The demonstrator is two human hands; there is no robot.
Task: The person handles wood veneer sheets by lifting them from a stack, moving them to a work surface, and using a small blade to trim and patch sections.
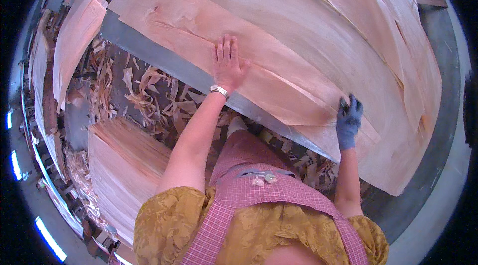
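Plainly, label by label:
Veneer sheet: the thin, pale pink wood veneer sheet (pixel 298 56) lies flat across the grey table (pixel 149 48), overlapping other sheets of the same kind, with a split running along its grain.
Left hand: the bare left hand (pixel 228 63), a wristwatch (pixel 219 90) on its wrist, presses palm-down on the sheet near the table's near edge, fingers straight and close together, gripping nothing.
Right hand: the right hand (pixel 348 118), in a blue glove (pixel 347 128), rests on the sheet's lower edge; the fingers curl around a small dark object, too small to tell what.
Stack: a veneer stack (pixel 124 165) stands low on the left, beside the person.
Floor: loose veneer scraps (pixel 149 90) lie between stack and table.
Containers: none can be made out.
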